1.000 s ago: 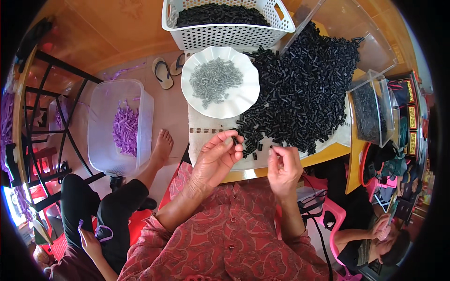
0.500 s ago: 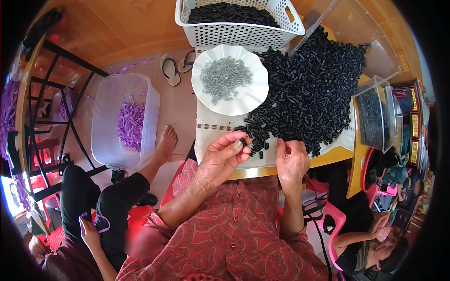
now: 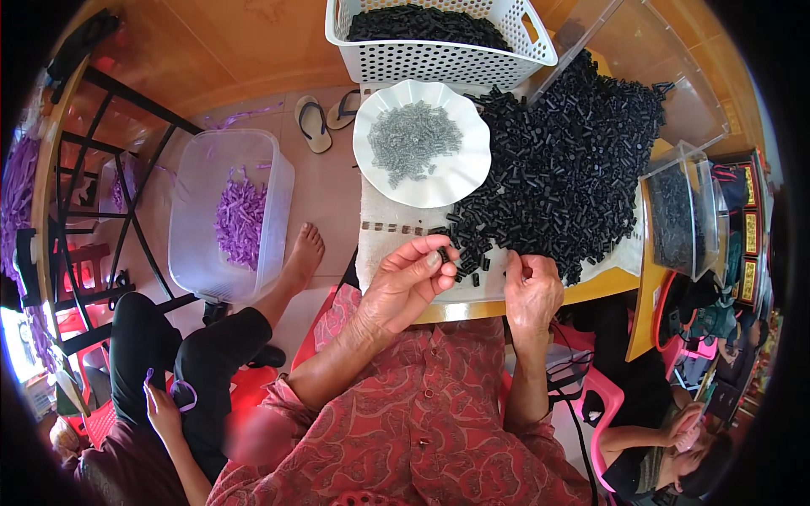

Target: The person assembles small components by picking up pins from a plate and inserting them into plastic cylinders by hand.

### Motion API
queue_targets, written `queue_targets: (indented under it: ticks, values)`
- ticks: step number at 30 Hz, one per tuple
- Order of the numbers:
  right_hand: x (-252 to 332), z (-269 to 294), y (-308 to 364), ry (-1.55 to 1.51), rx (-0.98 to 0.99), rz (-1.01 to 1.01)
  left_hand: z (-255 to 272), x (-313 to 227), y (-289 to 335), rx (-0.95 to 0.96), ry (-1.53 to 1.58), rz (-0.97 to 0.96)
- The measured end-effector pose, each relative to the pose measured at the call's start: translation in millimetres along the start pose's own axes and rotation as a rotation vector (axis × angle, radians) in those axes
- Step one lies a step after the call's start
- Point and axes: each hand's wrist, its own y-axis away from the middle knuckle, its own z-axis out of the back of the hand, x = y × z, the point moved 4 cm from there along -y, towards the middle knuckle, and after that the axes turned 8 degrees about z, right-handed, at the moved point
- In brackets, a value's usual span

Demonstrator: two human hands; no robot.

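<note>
My left hand is turned palm up at the table's near edge. Its thumb and index finger pinch a small black cylinder. To its right, my right hand is curled with thumb and fingers together; whatever may be between them is hidden. Both hands are just in front of a big heap of black cylinders, with a few loose ones between them. Beyond my left hand, a white wavy-rimmed plate carries a mound of small clear pieces.
A white perforated basket of black pieces stands at the far side. Clear plastic boxes are at the right. On the left, a translucent tub holds purple strips, beside a seated person handling a purple strip. Another person sits at lower right.
The whole view has shifted slightly, so things sit a little further right. My hands keep nearly the same pose, the left still pinching a black cylinder.
</note>
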Motion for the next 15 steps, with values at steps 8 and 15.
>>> queue_targets:
  ticks: [8,15]
  values:
    - [2,0,4,-0.351,0.052,0.057,-3,-4,2,-0.022,0.064,-0.013]
    - [24,4,2,-1.138,0.186,-0.225,1,-1,1,-0.013,0.024,-0.014]
